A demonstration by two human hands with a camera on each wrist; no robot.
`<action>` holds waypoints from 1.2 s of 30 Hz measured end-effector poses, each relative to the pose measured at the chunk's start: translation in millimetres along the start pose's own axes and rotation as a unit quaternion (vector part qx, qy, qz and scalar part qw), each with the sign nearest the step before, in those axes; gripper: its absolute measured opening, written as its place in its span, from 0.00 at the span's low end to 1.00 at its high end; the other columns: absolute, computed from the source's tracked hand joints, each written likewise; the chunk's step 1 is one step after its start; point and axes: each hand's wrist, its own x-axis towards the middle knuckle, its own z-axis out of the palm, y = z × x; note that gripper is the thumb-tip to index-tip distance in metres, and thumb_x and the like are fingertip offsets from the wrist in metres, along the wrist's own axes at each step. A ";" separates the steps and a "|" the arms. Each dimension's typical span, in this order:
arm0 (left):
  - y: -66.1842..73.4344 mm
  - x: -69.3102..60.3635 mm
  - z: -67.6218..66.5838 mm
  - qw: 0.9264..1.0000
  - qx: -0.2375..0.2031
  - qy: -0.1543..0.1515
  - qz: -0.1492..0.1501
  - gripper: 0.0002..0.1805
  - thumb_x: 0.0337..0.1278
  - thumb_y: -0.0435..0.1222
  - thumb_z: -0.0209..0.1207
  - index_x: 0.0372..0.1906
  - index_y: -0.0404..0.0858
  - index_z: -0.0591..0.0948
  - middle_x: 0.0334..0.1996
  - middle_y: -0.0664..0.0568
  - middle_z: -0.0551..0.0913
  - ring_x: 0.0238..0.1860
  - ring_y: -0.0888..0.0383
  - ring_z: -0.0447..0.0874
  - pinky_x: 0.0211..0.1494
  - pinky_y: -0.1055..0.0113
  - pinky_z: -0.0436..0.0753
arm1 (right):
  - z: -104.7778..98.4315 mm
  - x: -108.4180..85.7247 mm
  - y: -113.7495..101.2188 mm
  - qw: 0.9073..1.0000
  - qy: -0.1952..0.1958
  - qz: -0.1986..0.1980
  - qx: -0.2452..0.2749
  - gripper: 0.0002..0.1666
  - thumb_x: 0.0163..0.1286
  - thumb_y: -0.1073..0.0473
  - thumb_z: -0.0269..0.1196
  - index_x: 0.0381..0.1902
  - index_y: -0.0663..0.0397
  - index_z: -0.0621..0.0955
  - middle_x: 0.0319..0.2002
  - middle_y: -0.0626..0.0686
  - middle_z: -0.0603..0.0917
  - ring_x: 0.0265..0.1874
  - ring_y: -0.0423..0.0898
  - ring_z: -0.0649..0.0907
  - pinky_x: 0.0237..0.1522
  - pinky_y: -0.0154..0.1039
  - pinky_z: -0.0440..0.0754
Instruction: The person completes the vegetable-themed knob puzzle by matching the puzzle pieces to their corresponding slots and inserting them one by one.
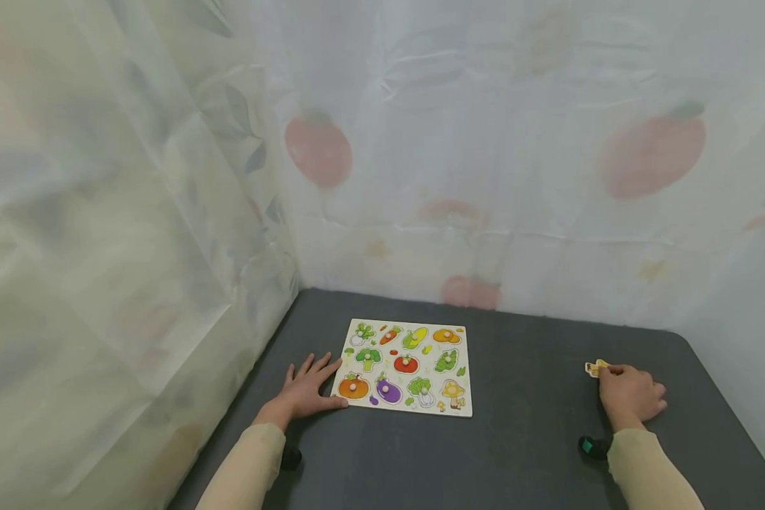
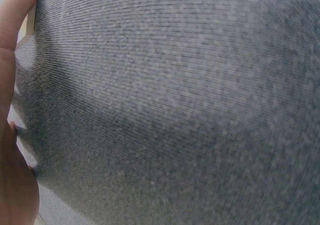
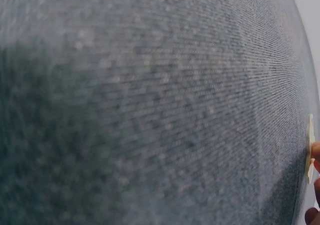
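A white wooden puzzle board (image 1: 430, 407) with several pictured vegetables and small knobs lies on the dark table. At its left edge my left hand (image 1: 304, 393) rests with spread fingers, thumb and fingertips touching the board. The left wrist view shows only part of that hand (image 2: 15, 185) and a corner of the board (image 2: 30, 22). Far to the right, my right hand (image 1: 632, 393) pinches a small yellow-and-white puzzle piece (image 1: 593, 369) close to the table surface. Its fingertips partly cover the piece. In the right wrist view the piece (image 3: 309, 157) appears edge-on beside the fingertips.
The dark grey table (image 1: 516, 425) has a ribbed surface and ends at white curtains (image 1: 523, 269) behind and a pale curtain (image 1: 121, 319) at the left. Black wrist cameras (image 1: 593, 446) sit under both sleeves.
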 end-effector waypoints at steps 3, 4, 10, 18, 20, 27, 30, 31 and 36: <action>1.2 -0.4 -1.1 1.000 -0.004 -0.001 0.001 0.60 0.42 0.77 0.62 0.81 0.56 0.61 0.81 0.48 0.55 0.80 0.36 0.41 0.73 0.28 0.33 | -0.9 0.5 -1.1 1.000 -0.005 0.000 -0.009 0.27 0.77 0.52 0.49 0.58 0.71 0.78 0.54 0.77 0.72 0.56 0.77 0.64 0.58 0.71 0.59; 2.1 -0.8 -1.7 1.000 -0.003 -0.004 0.000 0.60 0.42 0.77 0.61 0.81 0.56 0.60 0.81 0.49 0.54 0.81 0.36 0.40 0.73 0.28 0.33 | -1.0 0.4 -1.8 1.000 -0.005 0.000 -0.012 0.27 0.77 0.52 0.49 0.59 0.70 0.78 0.54 0.77 0.72 0.57 0.77 0.64 0.58 0.71 0.59; 7.1 -2.9 -5.0 1.000 -0.004 -0.008 0.005 0.59 0.45 0.76 0.62 0.82 0.54 0.60 0.81 0.46 0.54 0.80 0.35 0.39 0.72 0.27 0.32 | 4.5 -2.3 -7.0 1.000 0.000 -0.029 -0.002 0.27 0.77 0.53 0.51 0.58 0.70 0.80 0.54 0.75 0.74 0.56 0.76 0.65 0.56 0.71 0.60; 2.3 0.1 -2.3 1.000 -0.003 -0.009 -0.002 0.60 0.43 0.76 0.63 0.81 0.56 0.60 0.82 0.49 0.53 0.81 0.37 0.40 0.73 0.28 0.33 | 28.5 -17.2 -29.9 0.984 -0.006 -0.177 0.033 0.23 0.76 0.51 0.61 0.54 0.67 0.84 0.56 0.72 0.75 0.55 0.73 0.67 0.52 0.70 0.61; 1.6 0.0 -2.0 1.000 -0.005 -0.007 0.000 0.59 0.44 0.74 0.65 0.81 0.55 0.61 0.81 0.49 0.54 0.81 0.36 0.40 0.73 0.28 0.33 | 34.3 -23.7 -39.2 0.975 -0.021 -0.217 0.046 0.22 0.75 0.51 0.63 0.52 0.66 0.86 0.56 0.71 0.75 0.56 0.72 0.67 0.53 0.70 0.62; 10.3 -4.7 -10.4 1.000 -0.001 -0.013 0.005 0.55 0.51 0.70 0.64 0.81 0.53 0.61 0.81 0.45 0.55 0.80 0.33 0.41 0.72 0.26 0.35 | 54.2 -44.5 -71.1 0.940 -0.085 -0.323 0.074 0.16 0.71 0.51 0.70 0.45 0.59 0.89 0.50 0.64 0.79 0.55 0.66 0.71 0.56 0.67 0.65; 9.6 -5.3 -9.1 1.000 -0.012 -0.007 0.008 0.56 0.50 0.71 0.65 0.81 0.52 0.62 0.80 0.43 0.56 0.79 0.32 0.42 0.71 0.25 0.34 | 62.2 -53.5 -83.1 0.931 -0.093 -0.346 0.077 0.12 0.68 0.52 0.71 0.41 0.55 0.90 0.47 0.60 0.81 0.54 0.64 0.72 0.56 0.67 0.66; 9.4 -5.1 -8.9 1.000 -0.016 -0.007 0.009 0.56 0.49 0.71 0.65 0.81 0.52 0.62 0.80 0.43 0.56 0.79 0.32 0.42 0.71 0.25 0.34 | 64.7 -56.4 -86.5 0.929 -0.095 -0.350 0.076 0.11 0.68 0.52 0.72 0.41 0.53 0.90 0.47 0.59 0.81 0.54 0.63 0.72 0.56 0.66 0.67; 8.4 -3.5 -7.6 1.000 -0.010 -0.012 -0.006 0.58 0.45 0.73 0.65 0.81 0.54 0.62 0.81 0.47 0.55 0.80 0.35 0.41 0.73 0.28 0.33 | 75.2 -70.6 -100.0 0.921 -0.111 -0.368 0.062 0.09 0.66 0.51 0.73 0.39 0.49 0.91 0.44 0.53 0.82 0.52 0.58 0.74 0.54 0.63 0.70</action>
